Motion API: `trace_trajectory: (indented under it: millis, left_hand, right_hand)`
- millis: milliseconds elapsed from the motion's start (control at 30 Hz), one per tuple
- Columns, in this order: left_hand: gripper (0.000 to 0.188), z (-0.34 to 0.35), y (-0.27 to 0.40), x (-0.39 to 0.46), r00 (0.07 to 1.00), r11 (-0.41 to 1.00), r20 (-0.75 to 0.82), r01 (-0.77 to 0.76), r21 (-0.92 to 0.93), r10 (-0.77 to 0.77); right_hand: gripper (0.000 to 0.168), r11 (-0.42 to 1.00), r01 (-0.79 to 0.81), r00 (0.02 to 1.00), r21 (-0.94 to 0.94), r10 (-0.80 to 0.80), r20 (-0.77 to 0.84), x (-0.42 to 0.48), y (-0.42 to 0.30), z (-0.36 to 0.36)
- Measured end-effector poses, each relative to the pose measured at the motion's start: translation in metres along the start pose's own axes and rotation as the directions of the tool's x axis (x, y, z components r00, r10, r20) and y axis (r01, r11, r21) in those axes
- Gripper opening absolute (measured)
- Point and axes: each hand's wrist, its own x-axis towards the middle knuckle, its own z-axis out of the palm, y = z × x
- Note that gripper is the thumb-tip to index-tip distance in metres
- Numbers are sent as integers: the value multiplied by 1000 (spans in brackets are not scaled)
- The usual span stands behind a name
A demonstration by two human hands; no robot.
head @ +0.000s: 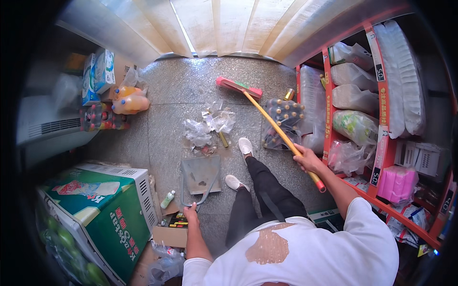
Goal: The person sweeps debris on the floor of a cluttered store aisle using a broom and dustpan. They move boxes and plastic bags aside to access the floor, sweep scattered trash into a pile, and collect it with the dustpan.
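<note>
With my right hand (306, 159) I grip the yellow handle of a push broom (266, 116). Its pink and green bristle head (239, 87) is out on the floor toward the strip curtain. My left hand (190, 211) is closed on the bent tube handle of a grey metal dustpan (201, 173), whose pan is at floor level beside my left shoe. Just beyond the pan's front edge lies a heap of litter: crumpled clear plastic (197, 132), torn wrappers (219, 118), a short greenish-gold tube (223, 139) and reddish-brown scraps (205, 149). A gap separates the broom head from this heap.
Shrink-wrapped bottles (284, 114) and a gold can (289, 94) stand by the red shelving (327, 107) at right. Orange drink bottles (130, 102) are at left. A green-sided cooler (103, 214), a small bottle (167, 199) and a cardboard box (170, 236) flank my left arm. A strip curtain (232, 26) hangs ahead.
</note>
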Motion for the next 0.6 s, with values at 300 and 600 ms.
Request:
trace_trajectory:
  millis: [300,600]
  left_hand:
    - [28,1,9,-4,999,1000,33,19,13,-19]
    - [20,5,11,-11,998,999,46,-37,-29,38]
  right_hand:
    - [60,989,63,971,-133,-91,-222,52,-1,25]
    - [68,990,-54,997,-130,47,-53,-27,16,147]
